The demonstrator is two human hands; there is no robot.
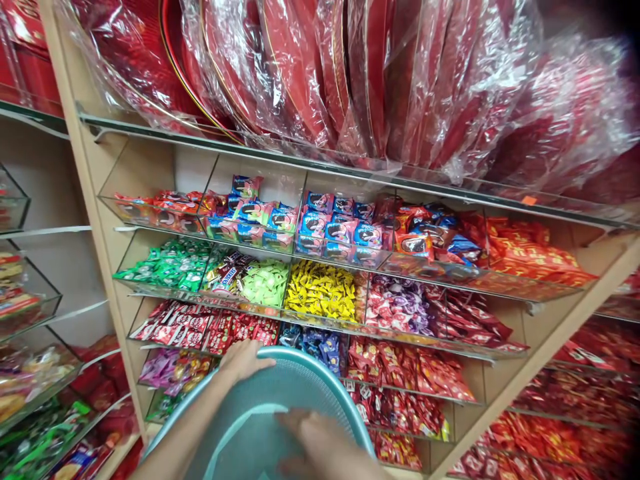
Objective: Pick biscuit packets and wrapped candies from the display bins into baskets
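Observation:
A teal plastic basket (300,383) with mesh walls is at the bottom centre, its opening facing me. My left hand (244,360) is closed over its far rim, the thumb lying along the edge. My right hand (313,433) is over the inside of the basket, smeared by motion. Whether its fingers hold anything cannot be made out. Just past the rim are shelf bins with red-wrapped sweets (240,333) and blue-wrapped sweets (325,350).
Tilted clear bins hold green sweets (173,261), yellow sweets (323,291), purple and pink sweets (400,303) and blue-and-pink packets (343,227). Above, red trays (300,73) in plastic wrap stand on a glass shelf (310,163). Wooden uprights (87,187) flank the bins.

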